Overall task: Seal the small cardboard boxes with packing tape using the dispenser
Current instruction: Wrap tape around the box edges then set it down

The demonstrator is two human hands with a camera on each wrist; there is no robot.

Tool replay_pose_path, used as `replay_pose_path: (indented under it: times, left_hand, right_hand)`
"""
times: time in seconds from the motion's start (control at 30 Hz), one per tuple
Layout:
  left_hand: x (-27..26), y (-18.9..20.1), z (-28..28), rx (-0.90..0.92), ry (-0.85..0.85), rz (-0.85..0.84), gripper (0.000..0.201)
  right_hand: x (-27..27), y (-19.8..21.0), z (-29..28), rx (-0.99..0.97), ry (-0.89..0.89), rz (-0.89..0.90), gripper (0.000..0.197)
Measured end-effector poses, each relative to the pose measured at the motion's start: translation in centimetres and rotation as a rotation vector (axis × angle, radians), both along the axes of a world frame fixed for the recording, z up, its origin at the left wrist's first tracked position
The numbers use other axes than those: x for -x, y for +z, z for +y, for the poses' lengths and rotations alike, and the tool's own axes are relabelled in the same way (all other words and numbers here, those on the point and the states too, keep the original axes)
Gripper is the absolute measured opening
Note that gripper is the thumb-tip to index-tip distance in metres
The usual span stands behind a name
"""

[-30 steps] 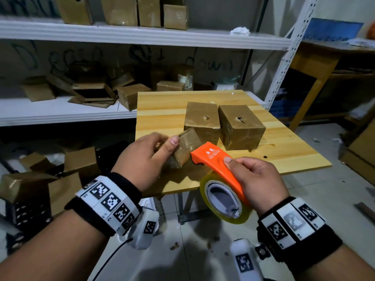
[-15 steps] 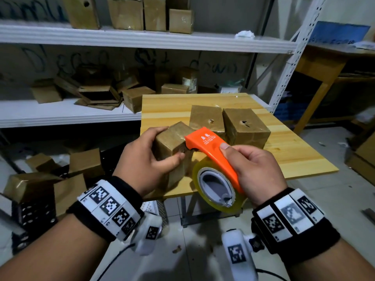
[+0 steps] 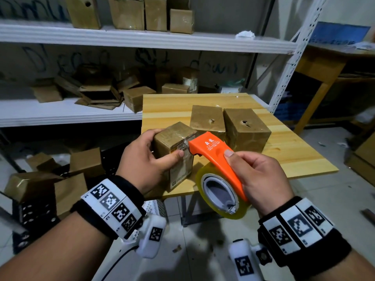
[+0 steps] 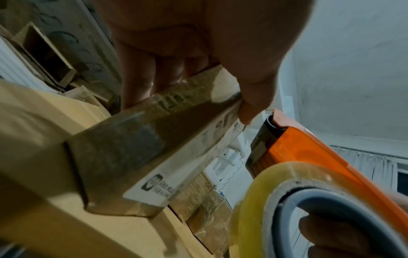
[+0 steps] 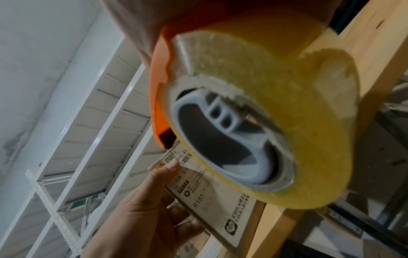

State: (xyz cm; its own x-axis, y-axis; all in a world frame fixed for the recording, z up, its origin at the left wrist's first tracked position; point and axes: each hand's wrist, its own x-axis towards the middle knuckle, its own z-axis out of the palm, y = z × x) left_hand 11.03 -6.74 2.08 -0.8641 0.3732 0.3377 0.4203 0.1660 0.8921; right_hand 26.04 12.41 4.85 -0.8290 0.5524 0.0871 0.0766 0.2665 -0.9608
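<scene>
My left hand (image 3: 150, 157) grips a small brown cardboard box (image 3: 174, 138) upright at the near left edge of the wooden table (image 3: 294, 155), thumb on its labelled near face. The same box (image 4: 137, 144) fills the left wrist view, and its white label (image 5: 212, 197) shows in the right wrist view. My right hand (image 3: 257, 175) holds the orange tape dispenser (image 3: 215, 157) with its yellowish tape roll (image 3: 221, 193). The dispenser's front end touches the box's upper right edge. Left wrist view shows the dispenser (image 4: 313, 148) and roll (image 4: 264, 192) beside the box.
Two taped boxes (image 3: 207, 120) (image 3: 245, 128) stand side by side on the table just behind the held one. White metal shelving (image 3: 121, 39) behind carries several boxes and flattened cardboard. More boxes lie on the floor at left (image 3: 67, 175). A wooden desk (image 3: 324, 63) stands at right.
My left hand turned the box from tilted to upright and brought it nearer. The dispenser's front end rose to the box's upper right edge.
</scene>
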Motion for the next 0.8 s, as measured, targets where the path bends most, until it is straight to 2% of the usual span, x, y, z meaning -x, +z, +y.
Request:
replay_pose_path:
  times: [0.07, 0.13, 0.23, 0.3, 0.47, 0.63, 0.8]
  left_hand:
    - [-0.1, 0.2, 0.0, -0.005, 0.010, -0.018, 0.065]
    - [0.1, 0.5, -0.1, -0.003, 0.037, -0.041, 0.052]
    - [0.8, 1.0, -0.5, -0.087, 0.056, -0.173, 0.032]
    - [0.9, 1.3, -0.6, -0.122, 0.057, -0.241, 0.027]
    - [1.5, 1.3, -0.9, -0.205, 0.103, -0.385, 0.024]
    - [2.3, 0.8, -1.1, -0.299, 0.141, -0.504, 0.033]
    - [2.4, 0.6, -1.0, -0.383, 0.125, -0.603, 0.025]
  right_hand:
    - [-0.2, -0.1, 0.1, 0.002, -0.004, -0.002, 0.028]
    - [-0.4, -0.4, 0.2, -0.008, -0.005, -0.011, 0.028]
    - [-0.7, -0.8, 0.1, 0.008, 0.022, -0.055, 0.027]
    - [-0.8, -1.1, 0.0, 0.033, 0.036, -0.070, 0.026]
    - [-0.8, -1.8, 0.2, -0.003, 0.028, -0.111, 0.027]
    - [-0.9, -2.7, 0.4, -0.011, 0.035, -0.186, 0.031]
    - [-0.7, -2.9, 0.3, 0.000, 0.035, -0.200, 0.030]
